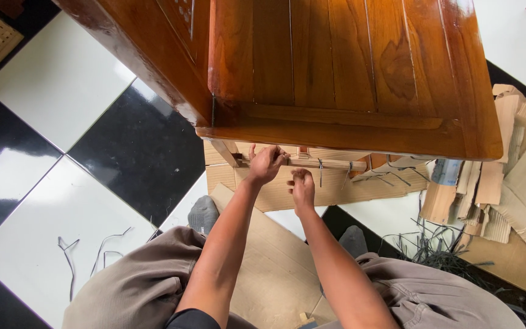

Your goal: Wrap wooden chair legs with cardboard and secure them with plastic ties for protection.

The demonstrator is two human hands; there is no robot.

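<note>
A glossy brown wooden cabinet (348, 67) fills the top of the head view. Beneath its front edge runs a pale wooden slat (330, 164) tied with dark strapping. My left hand (266, 165) is closed around the slat's left part, just under the cabinet edge. My right hand (302, 188) hangs a little below the slat with its fingers curled and pinched together; what it pinches is too small to tell. Both forearms reach forward from my lap, over flat cardboard (275, 256).
Torn cardboard pieces (512, 176) pile at the right, with cut dark plastic straps (427, 247) beside them. More strap offcuts (92, 250) lie on the black-and-white tiled floor (56, 79) at left. My socked feet (203, 213) rest near the cardboard.
</note>
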